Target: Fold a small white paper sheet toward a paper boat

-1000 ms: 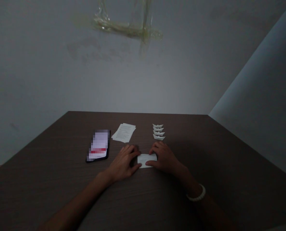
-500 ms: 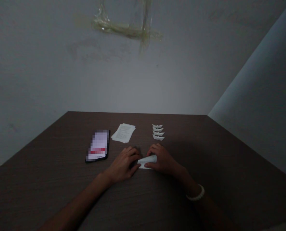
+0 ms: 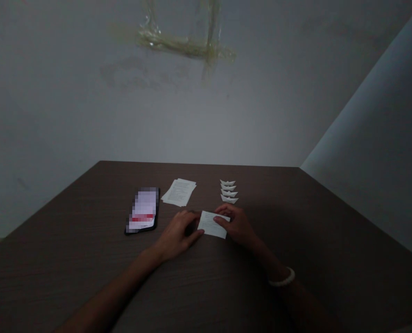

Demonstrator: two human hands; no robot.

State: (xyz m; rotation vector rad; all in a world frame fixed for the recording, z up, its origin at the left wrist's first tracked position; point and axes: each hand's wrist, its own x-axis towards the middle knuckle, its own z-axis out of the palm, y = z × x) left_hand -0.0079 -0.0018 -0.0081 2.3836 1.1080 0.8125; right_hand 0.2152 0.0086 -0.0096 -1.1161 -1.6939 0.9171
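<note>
A small printed sheet of paper (image 3: 211, 226) is between my two hands, just above or on the table. My right hand (image 3: 236, 224) grips its right side, thumb on the face and fingers behind the far edge. At the left edge, my left hand (image 3: 178, 236) has its thumb at the near corner and its fingers by the far one, pinching the paper. Beyond my right hand stand several white folded paper boats (image 3: 229, 193) in a column. A stack of printed paper sheets (image 3: 180, 192) lies beyond my left hand.
A phone (image 3: 142, 210) with a lit, blurred screen lies left of the paper stack. The dark brown table (image 3: 88, 212) reaches back to a grey wall (image 3: 199, 125) with strips of tape (image 3: 181, 48). My right wrist wears a pale beaded bracelet (image 3: 282, 279).
The paper was folded over, its upper part curled under my right hand; now it is opened out flatter, with its printed face showing. My right thumb has shifted up.
</note>
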